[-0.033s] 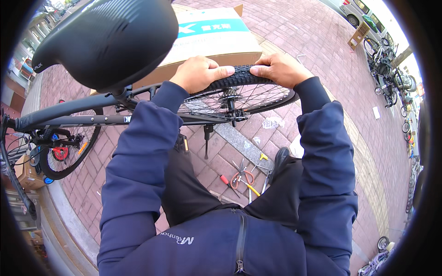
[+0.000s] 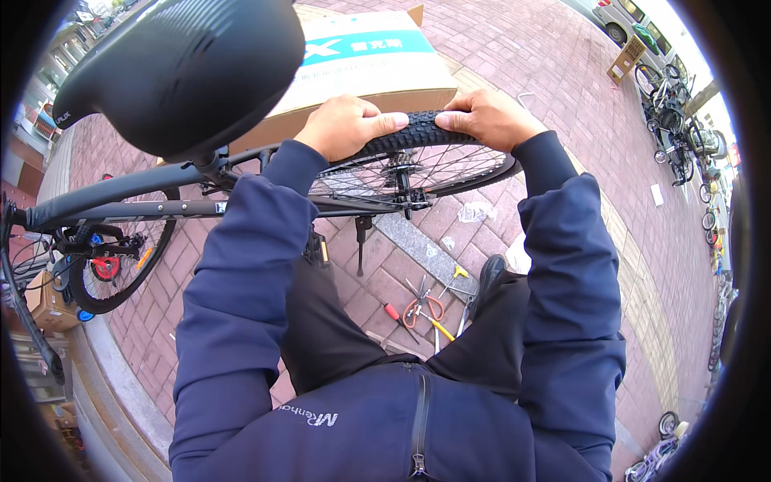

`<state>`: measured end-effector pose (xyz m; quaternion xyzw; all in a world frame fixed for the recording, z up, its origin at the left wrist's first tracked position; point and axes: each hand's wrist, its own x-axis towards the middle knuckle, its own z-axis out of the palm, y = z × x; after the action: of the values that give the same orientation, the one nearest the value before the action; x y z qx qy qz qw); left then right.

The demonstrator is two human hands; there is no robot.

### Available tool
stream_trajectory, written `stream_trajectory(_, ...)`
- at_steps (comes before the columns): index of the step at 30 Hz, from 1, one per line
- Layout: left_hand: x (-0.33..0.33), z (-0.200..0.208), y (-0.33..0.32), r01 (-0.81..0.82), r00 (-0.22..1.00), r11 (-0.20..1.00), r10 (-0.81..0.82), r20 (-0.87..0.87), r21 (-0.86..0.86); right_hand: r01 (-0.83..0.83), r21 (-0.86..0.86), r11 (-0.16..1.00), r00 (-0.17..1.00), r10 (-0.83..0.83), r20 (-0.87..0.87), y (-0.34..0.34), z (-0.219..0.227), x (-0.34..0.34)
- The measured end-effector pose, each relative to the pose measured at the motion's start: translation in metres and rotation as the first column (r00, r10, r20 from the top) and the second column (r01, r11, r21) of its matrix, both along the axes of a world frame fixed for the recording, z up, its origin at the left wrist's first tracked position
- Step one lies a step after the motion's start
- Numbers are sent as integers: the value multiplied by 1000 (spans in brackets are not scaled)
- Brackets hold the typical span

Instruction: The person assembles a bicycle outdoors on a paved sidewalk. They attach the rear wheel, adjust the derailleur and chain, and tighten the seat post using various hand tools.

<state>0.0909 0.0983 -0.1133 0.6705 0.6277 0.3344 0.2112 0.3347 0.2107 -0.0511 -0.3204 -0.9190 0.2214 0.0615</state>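
Observation:
My left hand [image 2: 339, 130] and my right hand [image 2: 492, 120] are closed over the knobby black tyre [image 2: 422, 131] of a bicycle's rear wheel. Both thumbs lie on the tread and point at each other, with a short stretch of tyre showing between them. Spokes and the black hub [image 2: 404, 178] show below the hands. To the left runs the dark grey bicycle frame [image 2: 120, 191], with a big black saddle [image 2: 193, 76] above it. The fingers on the tyre's far side are hidden.
A white and blue cardboard box [image 2: 377, 80] lies behind the wheel. Between my feet are orange-handled scissors [image 2: 414, 313], a red-handled screwdriver [image 2: 391, 311] and a yellow-handled tool [image 2: 442, 330]. The kickstand [image 2: 361, 245] hangs down. Bicycles [image 2: 671, 120] line the right side.

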Motion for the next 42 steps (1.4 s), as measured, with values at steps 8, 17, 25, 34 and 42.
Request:
stream_trajectory(8,-6,-4,1,36,998,999,-34,55,-21,-12,78,997,997,19,-79,5,-11,1)
stream_trajectory(17,7,37,31,150,985,905,-103,137,-397,22,-106,994,992,-8,125,10,9,-5)
stream_trajectory(25,18,41,28,177,962,896,-71,262,-406,13,7,1000,984,-14,177,5,19,-7)
stream_trajectory(34,18,31,33,140,976,917,-64,207,-374,30,38,999,991,-35,125,-3,17,-2)
stream_trajectory(42,21,10,-37,-394,766,880,155,623,265,456,87,886,591,-229,-774,-84,-81,35)
